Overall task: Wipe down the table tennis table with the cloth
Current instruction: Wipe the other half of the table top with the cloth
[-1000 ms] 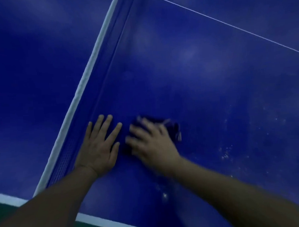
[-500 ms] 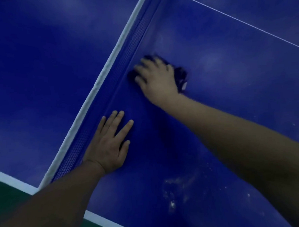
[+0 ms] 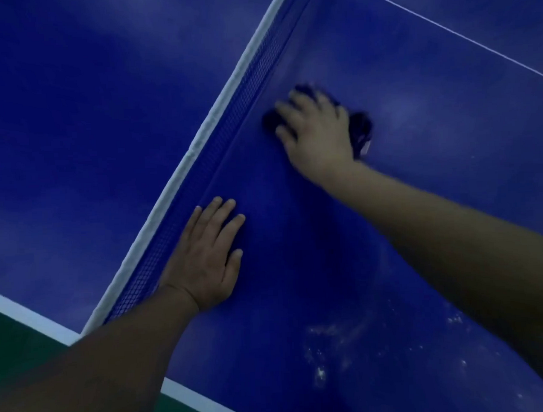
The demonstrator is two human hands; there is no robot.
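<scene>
1. Floor (image 3: 8, 342), dark green, shows in the lower left corner, past the white edge stripe (image 3: 26, 313) of the blue desk (image 3: 446, 104).
2. Next comes the net (image 3: 252, 79), running diagonally from lower left to the top of the view, its white band (image 3: 198, 137) on the left side.
3. Your left hand (image 3: 204, 264) lies flat on the desk just beside the net, palm down, fingers straight, holding nothing.
4. Your right hand (image 3: 316, 132) is farther along the net, fingers bent over the dark cloth (image 3: 360, 124), gripping it against the desk. The cloth bulges out on the hand's right.
5. Pale specks (image 3: 320, 359) dot the desk between your forearms.
6. A thin white line (image 3: 458, 32) crosses the top right.
</scene>
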